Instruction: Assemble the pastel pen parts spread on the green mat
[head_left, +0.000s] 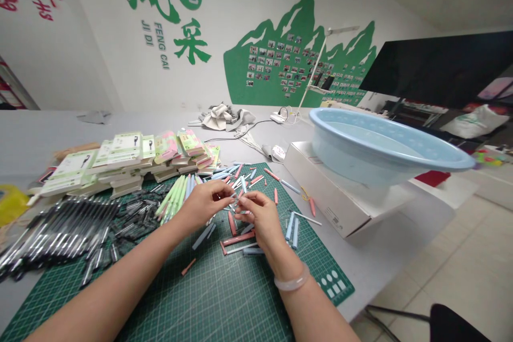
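My left hand [204, 203] and my right hand [260, 216] meet over a green cutting mat [224, 299]. Both are pinched together on a small pen part [236, 199] held between the fingertips; which part it is I cannot make out. Loose pink and blue pen barrels [238, 238] lie scattered on the mat under and around the hands. A bundle of pale green barrels [174, 197] lies just left of my left hand. A clear bracelet [292, 280] sits on my right wrist.
Black pen refills [60, 232] are piled at the left. Stacks of packaged cards [120, 163] stand behind them. A blue plastic basin [380, 149] rests on a white box [332, 197] at the right. Cloth [224, 116] and cables lie at the back; the table edge runs close on the right.
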A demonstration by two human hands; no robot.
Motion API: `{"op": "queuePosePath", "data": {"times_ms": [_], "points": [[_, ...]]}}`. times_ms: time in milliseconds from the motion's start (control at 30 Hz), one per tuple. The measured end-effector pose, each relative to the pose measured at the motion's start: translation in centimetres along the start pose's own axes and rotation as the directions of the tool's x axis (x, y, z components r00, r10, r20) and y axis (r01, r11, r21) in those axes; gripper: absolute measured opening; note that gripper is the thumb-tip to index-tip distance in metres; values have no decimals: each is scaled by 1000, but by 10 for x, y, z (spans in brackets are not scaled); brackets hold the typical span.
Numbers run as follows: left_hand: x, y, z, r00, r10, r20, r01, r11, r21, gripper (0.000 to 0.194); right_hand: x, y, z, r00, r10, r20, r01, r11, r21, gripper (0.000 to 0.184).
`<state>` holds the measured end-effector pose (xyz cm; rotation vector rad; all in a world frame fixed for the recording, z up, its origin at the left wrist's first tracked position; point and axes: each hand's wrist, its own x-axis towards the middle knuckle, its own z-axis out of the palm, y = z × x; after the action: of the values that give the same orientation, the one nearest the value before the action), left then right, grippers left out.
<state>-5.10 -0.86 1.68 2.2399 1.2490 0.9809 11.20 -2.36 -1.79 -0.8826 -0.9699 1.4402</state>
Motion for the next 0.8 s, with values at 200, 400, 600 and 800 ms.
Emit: {"op": "queuePosePath", "data": {"times_ms": [200, 400, 600, 800], "points": [[-1, -22, -1, 993, -115, -36, 118, 986, 121, 15, 9, 3, -9, 994, -24, -110, 11, 993, -115, 16], [-6, -36, -3, 964, -252, 88, 251, 968, 17, 12, 14, 5, -14, 991, -101, -87, 65, 934, -350, 15], [-4, -36, -7, 977, -208, 51, 198, 968, 152, 6, 14, 11, -15, 976, -217, -28, 158, 786, -597, 15], [-8, -27, -14, 965, -157, 212, 169, 985, -41, 17, 15, -6, -24, 970, -197, -144, 116, 891, -440, 18]]}}
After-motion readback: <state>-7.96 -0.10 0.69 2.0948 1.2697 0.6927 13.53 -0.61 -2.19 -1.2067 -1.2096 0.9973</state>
